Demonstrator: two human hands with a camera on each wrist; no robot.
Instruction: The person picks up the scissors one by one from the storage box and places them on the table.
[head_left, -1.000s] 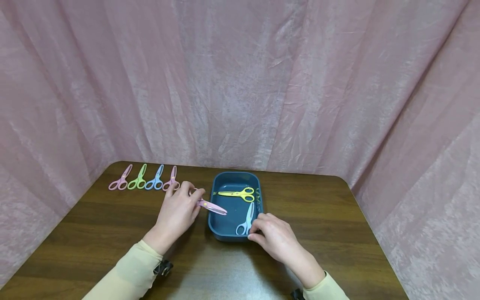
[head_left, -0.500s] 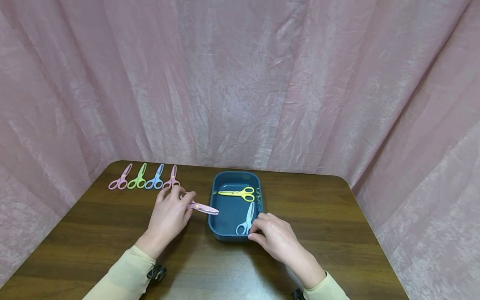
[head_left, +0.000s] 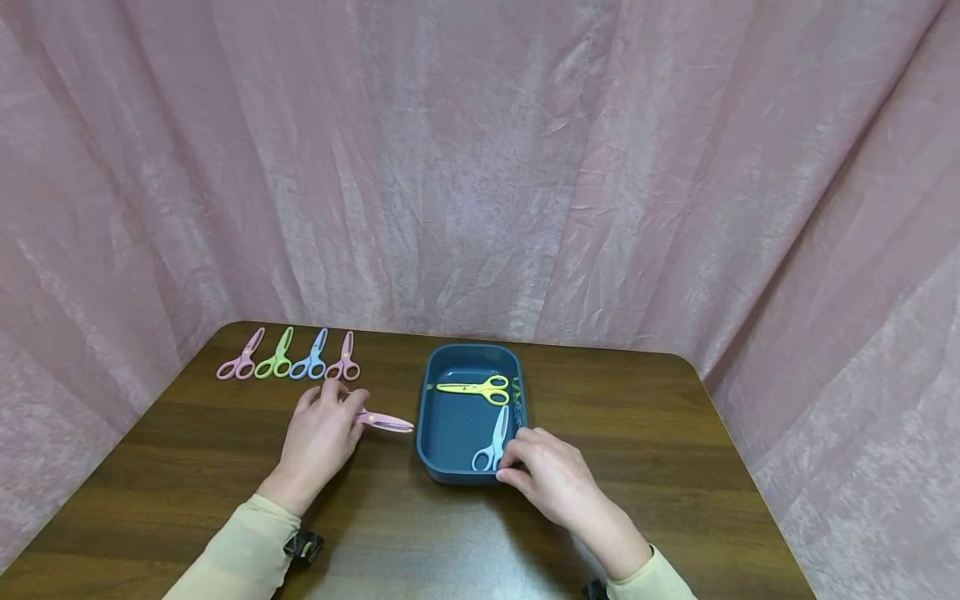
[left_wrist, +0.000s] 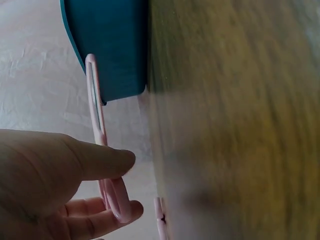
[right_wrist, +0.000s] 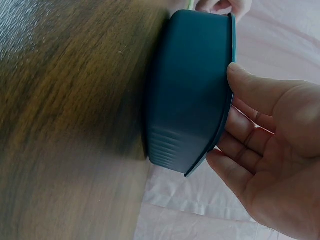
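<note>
My left hand [head_left: 318, 437] holds a pair of pink scissors [head_left: 386, 422] above the table, left of a blue plastic box [head_left: 456, 429]. The left wrist view shows the thumb and fingers pinching the handle of the scissors [left_wrist: 96, 107], blades pointing away from the palm toward the box [left_wrist: 115, 45]. At the box's near right corner, my right hand [head_left: 551, 471] grips the rim, thumb outside and fingers over the edge, as the right wrist view of the box [right_wrist: 190, 85] shows. Inside the box lie yellow scissors [head_left: 474, 387] and light blue scissors [head_left: 497, 442].
Along the table's back left stands a row of scissors laid side by side: pink [head_left: 242, 358], green [head_left: 277, 357], blue [head_left: 312, 358] and another pink pair [head_left: 344, 360]. A pink curtain [head_left: 480, 167] hangs behind the brown wooden table [head_left: 622, 408].
My left hand has moved left with the pink scissors, whose tips were over the box and are now outside its left wall. My right hand has stayed at the box's corner.
</note>
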